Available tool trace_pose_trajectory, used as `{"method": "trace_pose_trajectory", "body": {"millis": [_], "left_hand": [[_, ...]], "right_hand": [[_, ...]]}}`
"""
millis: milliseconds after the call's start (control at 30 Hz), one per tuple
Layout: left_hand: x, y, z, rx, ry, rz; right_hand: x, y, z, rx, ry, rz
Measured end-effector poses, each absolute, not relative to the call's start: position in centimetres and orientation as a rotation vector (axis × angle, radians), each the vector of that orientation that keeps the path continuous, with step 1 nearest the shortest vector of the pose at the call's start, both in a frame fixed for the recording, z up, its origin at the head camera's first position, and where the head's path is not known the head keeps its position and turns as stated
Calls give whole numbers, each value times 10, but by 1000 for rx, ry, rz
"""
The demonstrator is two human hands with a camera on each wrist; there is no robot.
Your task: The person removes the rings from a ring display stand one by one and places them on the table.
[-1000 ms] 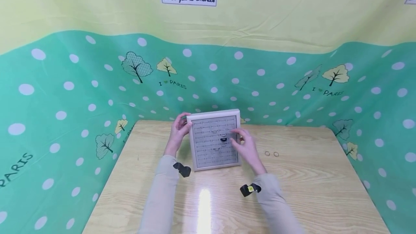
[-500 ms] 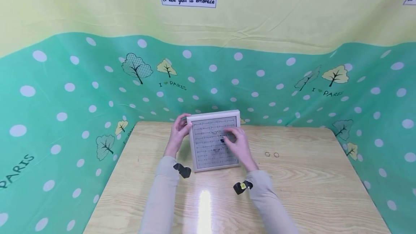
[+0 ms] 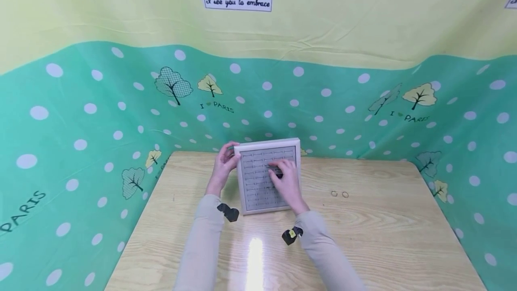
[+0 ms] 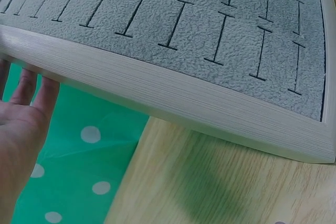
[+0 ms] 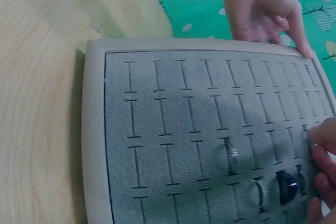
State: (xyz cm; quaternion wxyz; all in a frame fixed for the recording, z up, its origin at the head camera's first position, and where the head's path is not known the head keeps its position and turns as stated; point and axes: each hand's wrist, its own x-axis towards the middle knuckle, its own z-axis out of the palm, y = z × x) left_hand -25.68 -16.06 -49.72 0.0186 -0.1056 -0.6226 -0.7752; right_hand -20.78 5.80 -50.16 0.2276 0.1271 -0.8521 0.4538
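A grey ring display tray [image 3: 250, 192] with a pale frame and rows of slots stands tilted on the table. My left hand [image 3: 222, 167] grips its upper left edge, thumb in front and fingers behind. Over the slots, my right hand [image 3: 287, 183] has thumb and index finger at a ring [image 5: 308, 134] in an upper row, appearing to pinch it; the fingers partly hide it. Nearby in the right wrist view sit a black ring [image 5: 287, 187], a textured silver ring [image 5: 262, 193] and another silver ring [image 5: 232, 156], each in a slot.
Two loose rings lie side by side on the wooden table [image 3: 383, 228] to the right, a left ring [image 3: 334, 193] and a right ring [image 3: 345, 195]. A green dotted curtain [image 3: 335, 120] surrounds the table at the back and sides.
My right hand has moved left across the tray, from its right side to the ring in the upper middle, its fingertips drawing closer together. My left hand keeps its grip on the edge.
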Motion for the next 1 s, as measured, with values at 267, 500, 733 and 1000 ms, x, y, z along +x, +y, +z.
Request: {"method": "trace_pose_trajectory", "body": {"millis": [267,500,733,1000], "left_hand": [[-256,-158,-498,-323,-1914,-2409],[-255,-156,-500,-333,-1911,-2368],[-256,-156,-501,-335,-1881,-2374],[-255,-156,-500,-331,-1881,-2392]], "right_hand": [[-208,48,-507,236,-2315,1045],[-211,46,-508,209,-2305,1037],[-209,51,-503,250,-2331,1131],[-205,56,-495,235,-2329,1351]]}}
